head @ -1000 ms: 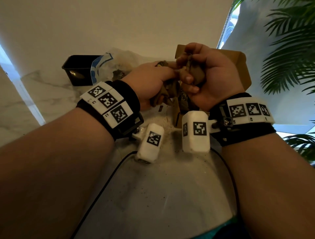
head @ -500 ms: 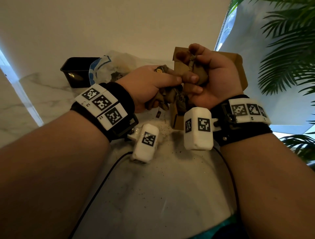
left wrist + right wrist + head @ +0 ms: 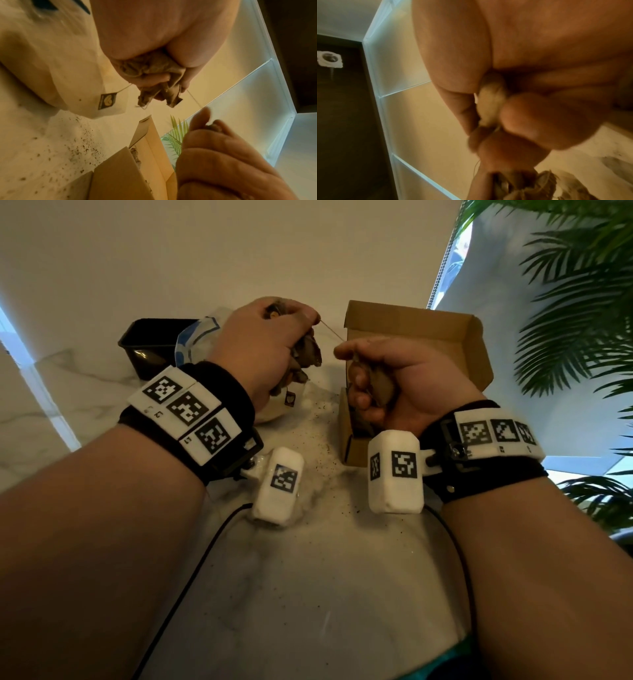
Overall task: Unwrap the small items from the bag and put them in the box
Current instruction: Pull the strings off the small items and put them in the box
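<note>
Fingers of the left hand (image 3: 260, 344) clutch crumpled brown tea bags (image 3: 306, 356), right hand (image 3: 387, 385) grips one; draw the thin taut string (image 3: 330, 332) apart gently above the open cardboard box (image 3: 445, 337).

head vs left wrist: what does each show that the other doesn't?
Head only: the black tray at the back left, the wrist bands, and the whole open cardboard box.

Left wrist only: the dark tag hanging on its string with its logo clear, and tea bags already lying inside the box.

Both: the left hand gripping a bunch of tea bags, the right hand gripping one, the thread between them, and crumbs on the marble counter.
</note>
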Demonstrator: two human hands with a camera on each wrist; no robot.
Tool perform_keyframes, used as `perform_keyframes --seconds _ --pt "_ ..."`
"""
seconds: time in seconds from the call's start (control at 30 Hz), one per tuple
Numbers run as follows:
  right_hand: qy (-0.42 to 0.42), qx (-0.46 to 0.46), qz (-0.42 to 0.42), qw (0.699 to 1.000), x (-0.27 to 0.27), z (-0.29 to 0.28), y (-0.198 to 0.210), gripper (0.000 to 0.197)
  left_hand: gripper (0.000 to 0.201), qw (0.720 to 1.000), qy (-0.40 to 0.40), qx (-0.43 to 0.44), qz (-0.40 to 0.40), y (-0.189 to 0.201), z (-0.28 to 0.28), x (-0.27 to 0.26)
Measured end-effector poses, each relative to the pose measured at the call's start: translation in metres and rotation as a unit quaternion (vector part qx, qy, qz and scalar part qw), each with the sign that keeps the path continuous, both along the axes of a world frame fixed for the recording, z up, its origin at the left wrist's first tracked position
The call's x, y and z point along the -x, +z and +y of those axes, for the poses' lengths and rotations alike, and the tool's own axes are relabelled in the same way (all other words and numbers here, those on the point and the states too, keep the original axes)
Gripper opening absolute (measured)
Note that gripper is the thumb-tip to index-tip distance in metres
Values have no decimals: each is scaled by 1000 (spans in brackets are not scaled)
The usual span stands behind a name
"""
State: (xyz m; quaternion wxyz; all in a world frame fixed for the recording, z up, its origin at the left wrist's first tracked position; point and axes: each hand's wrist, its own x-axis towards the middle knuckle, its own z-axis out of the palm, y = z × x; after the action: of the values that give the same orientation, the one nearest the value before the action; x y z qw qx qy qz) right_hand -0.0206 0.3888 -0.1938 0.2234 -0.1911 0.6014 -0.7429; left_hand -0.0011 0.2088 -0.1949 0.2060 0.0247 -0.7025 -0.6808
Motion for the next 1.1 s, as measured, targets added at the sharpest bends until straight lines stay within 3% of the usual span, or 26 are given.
perform_keyframes --seconds 0.13,0.37,0.83,1.1 --pt "8 77 50 996 -2 -1 5 25 12 997 -29 63 -20 0 1 -3" --pt "-80 218 49 972 12 3 6 31 10 989 -59 120 -68 -1 5 -6" --pt "-127 184 80 971 20 2 0 32 8 991 1 116 -71 1 5 -6" --pt "-284 121 67 949 30 4 -5 26 6 971 -100 195 -92 9 13 -18"
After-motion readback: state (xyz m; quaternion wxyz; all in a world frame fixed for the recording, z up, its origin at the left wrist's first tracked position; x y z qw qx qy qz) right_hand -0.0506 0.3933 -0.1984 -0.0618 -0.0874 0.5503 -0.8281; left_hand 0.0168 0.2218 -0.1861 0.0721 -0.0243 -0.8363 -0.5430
